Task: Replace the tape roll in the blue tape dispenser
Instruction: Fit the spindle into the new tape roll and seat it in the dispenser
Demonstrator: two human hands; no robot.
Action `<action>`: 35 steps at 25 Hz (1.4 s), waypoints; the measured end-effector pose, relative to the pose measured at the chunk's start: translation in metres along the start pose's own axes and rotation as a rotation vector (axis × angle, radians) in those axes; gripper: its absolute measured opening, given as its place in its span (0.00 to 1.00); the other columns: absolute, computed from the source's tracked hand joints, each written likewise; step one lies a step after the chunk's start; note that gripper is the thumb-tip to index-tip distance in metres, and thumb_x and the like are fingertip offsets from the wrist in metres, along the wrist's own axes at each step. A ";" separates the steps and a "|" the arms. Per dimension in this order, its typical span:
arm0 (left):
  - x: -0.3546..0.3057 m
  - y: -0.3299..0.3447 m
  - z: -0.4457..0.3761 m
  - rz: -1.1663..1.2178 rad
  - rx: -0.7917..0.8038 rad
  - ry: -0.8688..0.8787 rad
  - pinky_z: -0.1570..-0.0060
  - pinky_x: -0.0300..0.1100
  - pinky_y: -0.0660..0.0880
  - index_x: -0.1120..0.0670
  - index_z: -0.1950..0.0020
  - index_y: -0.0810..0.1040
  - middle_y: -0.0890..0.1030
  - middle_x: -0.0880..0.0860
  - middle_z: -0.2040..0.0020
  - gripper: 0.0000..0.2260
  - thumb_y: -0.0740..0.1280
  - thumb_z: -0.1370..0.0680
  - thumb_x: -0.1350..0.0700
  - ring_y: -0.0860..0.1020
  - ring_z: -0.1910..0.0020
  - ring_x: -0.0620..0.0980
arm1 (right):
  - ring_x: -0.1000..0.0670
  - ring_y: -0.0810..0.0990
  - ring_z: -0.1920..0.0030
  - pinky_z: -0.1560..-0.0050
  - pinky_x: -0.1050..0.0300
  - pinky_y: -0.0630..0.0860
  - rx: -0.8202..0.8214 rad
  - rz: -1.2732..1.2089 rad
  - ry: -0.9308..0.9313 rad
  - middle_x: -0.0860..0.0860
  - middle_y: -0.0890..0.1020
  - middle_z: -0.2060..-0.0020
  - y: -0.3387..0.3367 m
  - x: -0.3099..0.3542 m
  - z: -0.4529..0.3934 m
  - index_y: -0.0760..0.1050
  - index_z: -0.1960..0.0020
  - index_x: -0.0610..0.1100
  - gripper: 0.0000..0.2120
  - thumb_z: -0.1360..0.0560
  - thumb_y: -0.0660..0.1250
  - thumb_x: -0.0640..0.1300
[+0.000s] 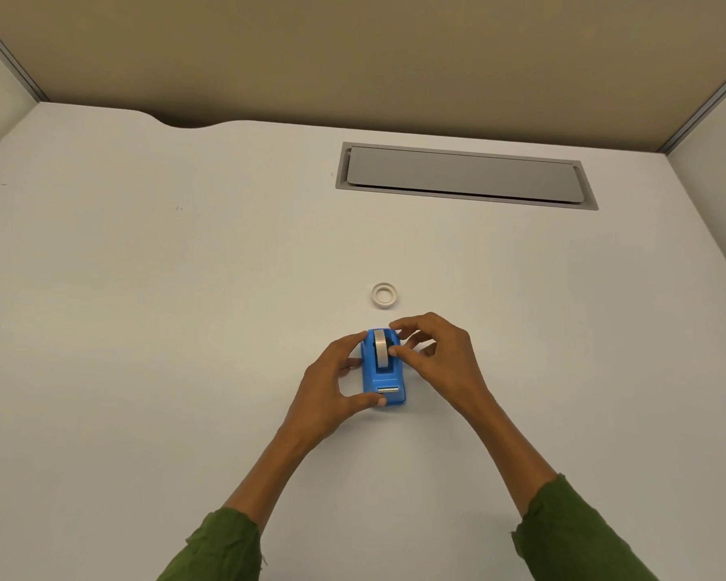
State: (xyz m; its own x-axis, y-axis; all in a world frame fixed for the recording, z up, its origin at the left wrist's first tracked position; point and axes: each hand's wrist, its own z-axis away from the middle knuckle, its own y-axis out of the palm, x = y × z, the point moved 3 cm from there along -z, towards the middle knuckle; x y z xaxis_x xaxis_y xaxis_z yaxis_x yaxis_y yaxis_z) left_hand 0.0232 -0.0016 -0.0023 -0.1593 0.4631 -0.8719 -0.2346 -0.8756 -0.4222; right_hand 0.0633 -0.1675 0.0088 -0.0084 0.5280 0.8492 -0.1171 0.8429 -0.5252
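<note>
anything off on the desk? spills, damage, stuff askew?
Nothing stands out. The blue tape dispenser sits flat on the desk with a roll in it, left hand steadying it, right hand at the roll. A spare roll lies flat just beyond.

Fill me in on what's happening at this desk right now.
A person in green sleeves is working on a small blue plastic tape dispenser on the white desk. The left hand steadies the dispenser by its side and front end, while the right hand has fingertips on the pale tape roll seated in it. A second white tape roll lies flat on the desk just beyond, untouched.
</note>
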 end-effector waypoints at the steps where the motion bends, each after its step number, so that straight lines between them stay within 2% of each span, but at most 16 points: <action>1: 0.001 0.000 0.000 -0.004 -0.001 0.000 0.45 0.35 0.69 0.48 0.30 0.63 0.71 0.49 0.31 0.39 0.78 0.36 0.53 0.74 0.45 0.42 | 0.56 0.79 0.60 0.63 0.74 0.75 -0.019 -0.029 -0.007 0.48 0.82 0.51 -0.002 0.000 0.002 0.78 0.45 0.46 0.15 0.31 0.74 0.42; 5: 0.004 0.001 0.000 -0.013 -0.002 0.000 0.46 0.34 0.69 0.48 0.29 0.63 0.71 0.49 0.31 0.39 0.78 0.36 0.52 0.74 0.45 0.42 | 0.58 0.78 0.54 0.61 0.72 0.74 -0.015 -0.020 -0.138 0.55 0.76 0.47 -0.005 0.007 0.009 0.76 0.45 0.53 0.18 0.33 0.76 0.43; 7: 0.005 0.001 0.000 -0.009 -0.001 0.006 0.47 0.31 0.69 0.48 0.29 0.63 0.71 0.49 0.32 0.39 0.78 0.36 0.51 0.75 0.45 0.42 | 0.58 0.75 0.49 0.53 0.71 0.72 0.035 0.039 -0.190 0.55 0.74 0.44 -0.001 0.007 0.011 0.77 0.49 0.53 0.16 0.34 0.77 0.43; 10: 0.007 0.001 -0.001 -0.012 0.000 0.015 0.50 0.24 0.67 0.47 0.30 0.63 0.71 0.47 0.32 0.39 0.78 0.37 0.50 0.75 0.46 0.41 | 0.54 0.73 0.43 0.44 0.64 0.70 0.087 0.094 -0.208 0.52 0.73 0.39 0.005 0.002 0.012 0.79 0.50 0.49 0.14 0.34 0.77 0.45; 15: 0.007 0.000 -0.002 0.004 0.001 0.038 0.56 0.16 0.66 0.43 0.32 0.64 0.70 0.39 0.39 0.38 0.78 0.37 0.50 0.75 0.50 0.33 | 0.52 0.71 0.40 0.41 0.60 0.70 0.121 0.129 -0.185 0.51 0.72 0.38 0.004 -0.002 0.007 0.76 0.42 0.52 0.21 0.33 0.76 0.47; 18: 0.006 0.000 -0.001 0.003 0.014 0.034 0.56 0.16 0.67 0.44 0.31 0.63 0.69 0.39 0.38 0.39 0.78 0.38 0.48 0.74 0.50 0.34 | 0.52 0.71 0.39 0.40 0.55 0.73 0.153 0.146 -0.161 0.51 0.72 0.39 0.005 -0.004 0.003 0.74 0.39 0.53 0.23 0.33 0.76 0.46; 22: 0.002 -0.002 -0.003 0.043 -0.014 0.011 0.50 0.27 0.69 0.46 0.29 0.61 0.69 0.43 0.34 0.42 0.75 0.39 0.43 0.72 0.43 0.41 | 0.52 0.73 0.41 0.43 0.55 0.75 0.166 0.131 -0.139 0.51 0.74 0.41 0.005 -0.005 0.000 0.74 0.39 0.52 0.23 0.32 0.75 0.47; 26: -0.002 -0.004 -0.008 0.041 -0.056 0.037 0.47 0.35 0.70 0.48 0.30 0.64 0.70 0.49 0.31 0.35 0.76 0.34 0.51 0.71 0.40 0.44 | 0.54 0.74 0.45 0.52 0.67 0.71 0.168 0.081 -0.107 0.52 0.76 0.44 0.005 -0.006 -0.003 0.76 0.39 0.50 0.22 0.32 0.76 0.48; 28: -0.005 -0.004 -0.012 0.024 -0.052 0.055 0.47 0.35 0.70 0.49 0.31 0.65 0.71 0.50 0.32 0.32 0.75 0.32 0.53 0.72 0.40 0.44 | 0.56 0.74 0.47 0.55 0.71 0.70 0.176 0.039 -0.080 0.53 0.75 0.46 0.004 -0.005 -0.004 0.77 0.40 0.50 0.22 0.32 0.76 0.47; 31: -0.007 -0.002 -0.017 0.014 -0.044 0.082 0.50 0.30 0.69 0.51 0.32 0.68 0.74 0.51 0.34 0.28 0.74 0.31 0.55 0.73 0.42 0.44 | 0.57 0.75 0.49 0.60 0.71 0.71 0.191 0.016 -0.065 0.54 0.76 0.46 0.002 -0.004 -0.006 0.77 0.41 0.51 0.21 0.32 0.75 0.47; 35: -0.004 -0.002 -0.021 0.025 -0.074 0.059 0.50 0.35 0.70 0.52 0.34 0.71 0.76 0.53 0.36 0.26 0.73 0.30 0.56 0.73 0.45 0.44 | 0.56 0.78 0.52 0.61 0.71 0.72 0.137 -0.045 -0.073 0.53 0.80 0.47 -0.003 0.000 -0.006 0.78 0.44 0.52 0.15 0.31 0.74 0.46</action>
State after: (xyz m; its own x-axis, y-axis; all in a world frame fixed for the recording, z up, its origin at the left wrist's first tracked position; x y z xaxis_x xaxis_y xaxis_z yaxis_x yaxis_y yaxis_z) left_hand 0.0442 -0.0047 -0.0029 -0.1073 0.4340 -0.8945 -0.1593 -0.8956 -0.4154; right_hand 0.0698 -0.1692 0.0099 -0.0716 0.4766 0.8762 -0.2533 0.8410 -0.4782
